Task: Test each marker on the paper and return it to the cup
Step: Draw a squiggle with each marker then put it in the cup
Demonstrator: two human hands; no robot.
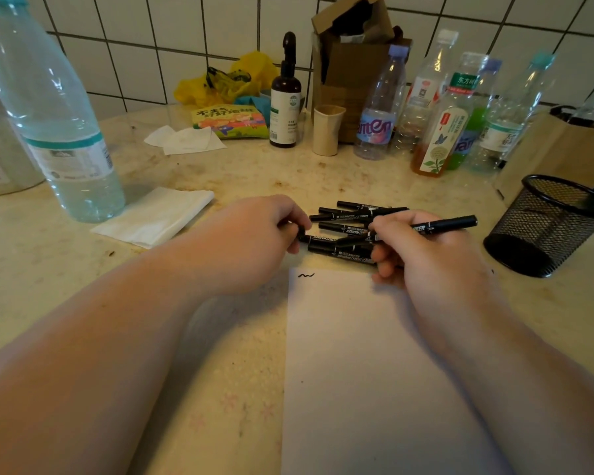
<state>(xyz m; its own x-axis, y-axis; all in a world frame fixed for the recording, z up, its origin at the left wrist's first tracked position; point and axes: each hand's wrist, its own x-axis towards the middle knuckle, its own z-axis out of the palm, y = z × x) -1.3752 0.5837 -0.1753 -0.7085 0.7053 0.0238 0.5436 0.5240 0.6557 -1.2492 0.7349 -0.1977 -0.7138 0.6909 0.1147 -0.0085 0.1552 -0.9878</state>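
Black markers (347, 222) lie in a loose pile on the beige speckled counter (254, 176), just beyond the top edge of the white paper (374, 371). Paper sits flat on the counter, one small black squiggle (306, 275) near its top left corner.

Right hand (422, 255) is over the top right corner of the paper, fingers curled round one black marker (443, 224); the marker's far end sticks out to the right toward the mesh cup, its near end points left into the pile. Whether this end is capped, cannot tell.

Left hand (254, 234) is left of the pile, just beyond the paper's top left corner, fingers curled and pinching a small black piece (300, 231) at the fingertips. Looks like a cap, not certain. It is close to the pile's left ends.

Black wire-mesh cup (546, 228) stands right of the paper, well apart from the pile, tilted look from the wide lens. Something dark green pokes over its right rim, cut off by the frame edge.

Left of the paper: a folded white tissue (155, 217), and beyond it a big clear water bottle (55, 125) with a teal-banded label. Far side of the counter from the paper: crumpled tissue (186, 140), colourful snack packet (230, 121), dark pump bottle (285, 101), cream cup (326, 130), cardboard box (354, 63), a row of plastic drink bottles (453, 108), yellow bag (227, 80). White tiled wall (151, 36) behind.
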